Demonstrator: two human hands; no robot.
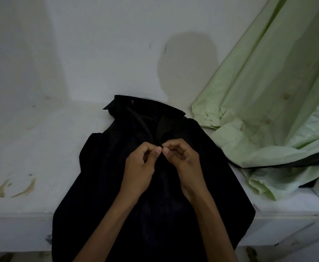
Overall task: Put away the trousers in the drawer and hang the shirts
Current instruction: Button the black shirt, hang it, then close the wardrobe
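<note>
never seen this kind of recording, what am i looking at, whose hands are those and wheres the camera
There is no machine here. A person wears one camera on the head, looking forward and down, so you see that person's own arms reaching in from below. There is only this one picture. On a white ledge against a wall lies a black shirt, collar away from the person and its lower part hanging over the front edge. The left hand and right hand both pinch its front just below the collar; it is too dark to see whether at a button. A green shirt lies to the right.
</note>
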